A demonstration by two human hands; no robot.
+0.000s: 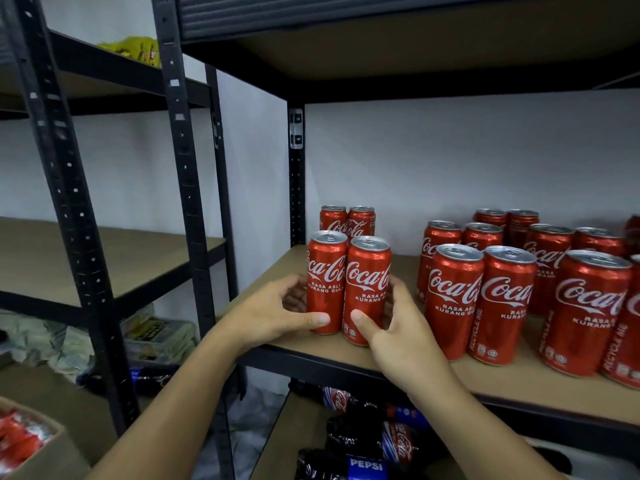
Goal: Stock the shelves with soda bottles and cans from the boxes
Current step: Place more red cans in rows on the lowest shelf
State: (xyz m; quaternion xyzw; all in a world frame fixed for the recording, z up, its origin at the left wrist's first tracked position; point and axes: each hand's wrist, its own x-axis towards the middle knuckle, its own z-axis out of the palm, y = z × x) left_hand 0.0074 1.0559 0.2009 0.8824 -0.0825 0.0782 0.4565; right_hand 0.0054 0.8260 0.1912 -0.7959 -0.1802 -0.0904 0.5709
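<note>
Two tall red Coca-Cola cans stand side by side at the front left of the brown shelf board [277,278]. My left hand [277,313] curls round the left can [325,282], thumb across its lower front. My right hand [398,327] wraps the right can [367,289] the same way. Both cans stand upright on the board. Two more red cans [346,221] stand right behind them.
Several more red cans [519,292] fill the shelf to the right, a gap apart. Black shelf posts [187,168] rise at left. Pepsi and cola bottles [367,448] lie on the shelf below. A cardboard box [31,441] with red packs sits bottom left.
</note>
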